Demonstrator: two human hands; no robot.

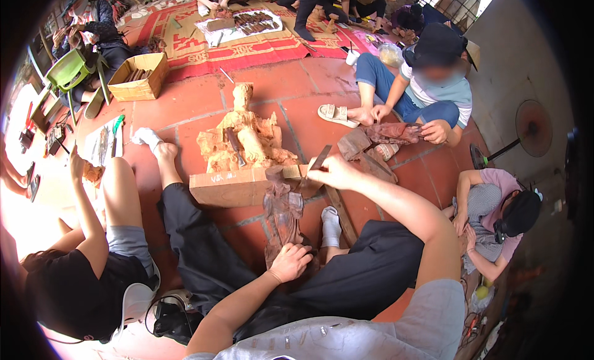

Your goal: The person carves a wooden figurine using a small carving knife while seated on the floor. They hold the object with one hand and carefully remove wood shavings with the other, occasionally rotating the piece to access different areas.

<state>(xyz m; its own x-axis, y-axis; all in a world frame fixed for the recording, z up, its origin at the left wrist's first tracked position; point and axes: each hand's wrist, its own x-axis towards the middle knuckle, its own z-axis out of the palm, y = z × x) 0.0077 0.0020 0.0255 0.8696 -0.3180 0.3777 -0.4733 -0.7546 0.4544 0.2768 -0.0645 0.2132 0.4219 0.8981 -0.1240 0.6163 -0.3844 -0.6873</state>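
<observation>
We sit on the tiled floor [297,81] with a dark carved wooden figure [283,214] at lower centre of the frame, leaning against a wooden block [238,185]. Our left hand [289,261] clamps its base, fingers wrapped tight around it. Our right hand [337,171] grips a flat metal tool [320,158] at the figure's top. The figure looks stiff and fairly heavy, its thin carved details fragile; best held by the thick base.

A pale wooden figure [246,137] is standing on the tiled floor [291,94], while a cardboard box [139,76] is sitting beside a red mat [247,47].
</observation>
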